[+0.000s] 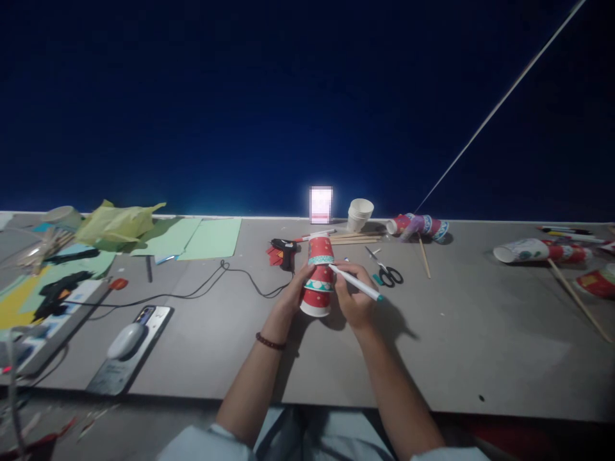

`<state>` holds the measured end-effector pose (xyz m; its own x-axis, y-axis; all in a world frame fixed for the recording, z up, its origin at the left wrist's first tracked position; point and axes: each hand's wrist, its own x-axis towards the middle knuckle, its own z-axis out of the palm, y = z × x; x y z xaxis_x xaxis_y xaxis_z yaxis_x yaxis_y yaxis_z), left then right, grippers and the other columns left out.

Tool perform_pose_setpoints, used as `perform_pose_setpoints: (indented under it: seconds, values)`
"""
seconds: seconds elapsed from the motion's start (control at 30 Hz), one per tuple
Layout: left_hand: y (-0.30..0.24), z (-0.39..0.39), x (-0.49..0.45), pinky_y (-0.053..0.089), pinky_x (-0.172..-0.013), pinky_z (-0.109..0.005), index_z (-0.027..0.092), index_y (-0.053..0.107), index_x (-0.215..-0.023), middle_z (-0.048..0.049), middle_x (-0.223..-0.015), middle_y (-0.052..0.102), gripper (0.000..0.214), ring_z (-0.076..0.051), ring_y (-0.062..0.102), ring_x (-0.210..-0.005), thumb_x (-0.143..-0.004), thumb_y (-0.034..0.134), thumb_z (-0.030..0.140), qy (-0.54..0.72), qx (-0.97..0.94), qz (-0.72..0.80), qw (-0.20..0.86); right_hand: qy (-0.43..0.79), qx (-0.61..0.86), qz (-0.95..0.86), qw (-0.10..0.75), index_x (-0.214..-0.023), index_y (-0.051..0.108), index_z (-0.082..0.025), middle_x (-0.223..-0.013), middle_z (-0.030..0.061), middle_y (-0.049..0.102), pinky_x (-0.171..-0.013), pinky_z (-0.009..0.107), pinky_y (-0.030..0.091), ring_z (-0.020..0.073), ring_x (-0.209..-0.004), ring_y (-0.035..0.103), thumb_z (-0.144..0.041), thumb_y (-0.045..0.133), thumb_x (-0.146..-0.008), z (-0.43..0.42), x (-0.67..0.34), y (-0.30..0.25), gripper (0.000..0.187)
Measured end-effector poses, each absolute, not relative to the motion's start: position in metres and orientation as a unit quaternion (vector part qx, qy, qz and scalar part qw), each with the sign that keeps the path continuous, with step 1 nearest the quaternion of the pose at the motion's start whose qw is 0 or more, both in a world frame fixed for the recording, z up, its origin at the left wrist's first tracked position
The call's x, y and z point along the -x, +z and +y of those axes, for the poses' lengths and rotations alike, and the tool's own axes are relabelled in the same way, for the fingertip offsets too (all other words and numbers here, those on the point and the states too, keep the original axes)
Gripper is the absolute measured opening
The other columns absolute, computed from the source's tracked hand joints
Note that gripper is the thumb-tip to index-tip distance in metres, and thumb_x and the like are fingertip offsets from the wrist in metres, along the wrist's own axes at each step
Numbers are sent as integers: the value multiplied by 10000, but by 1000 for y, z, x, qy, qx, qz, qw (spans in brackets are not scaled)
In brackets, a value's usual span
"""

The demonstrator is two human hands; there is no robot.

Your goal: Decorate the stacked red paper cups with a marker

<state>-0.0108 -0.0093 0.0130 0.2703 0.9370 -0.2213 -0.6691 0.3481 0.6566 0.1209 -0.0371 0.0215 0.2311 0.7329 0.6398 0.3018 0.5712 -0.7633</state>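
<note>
A column of red patterned paper cups (318, 301) with teal and white bands is held a little above the table, its white rim towards me. My left hand (292, 291) is closed around its left side. In my right hand (356, 306) is a white marker (360, 284) with a teal end, gripped like a pen. The marker's tip meets or nearly meets the cups' right side; I cannot tell which. Just beyond the cups lie a black glue gun (287, 251) on the left and black-handled scissors (390, 274) on the right.
White paper cups (360, 214) stand by a lit screen (321, 205) at the back. Decorated cup columns with sticks (423, 256) lie to the right. On the left are a power strip (72, 320), a phone (129, 352), green paper (211, 238) and a yellow bag (118, 224). A black cord (192, 294) crosses the table.
</note>
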Motion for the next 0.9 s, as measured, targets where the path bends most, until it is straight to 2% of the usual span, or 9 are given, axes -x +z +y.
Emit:
perform_pose_setpoints:
  seconds: [0.57, 0.9]
  values:
    - [9, -10, 15, 550, -725, -329, 114, 657, -1143, -108, -895, 749, 546, -223, 708, -720, -678, 806, 359, 490, -237, 305, 782, 217, 412, -569, 678, -932, 612, -229, -981, 67, 725, -954, 458, 526, 234, -972, 697, -215, 570, -872, -38, -120, 19, 75]
    - [1, -7, 18, 536, -833, -363, 104, 659, -1163, -115, -868, 755, 505, -250, 723, -788, -739, 754, 362, 482, -223, 324, 783, 240, 410, -532, 701, -924, 615, -226, -964, 64, 714, -948, 446, 527, 229, -969, 691, -250, 571, -887, -37, -119, 17, 62]
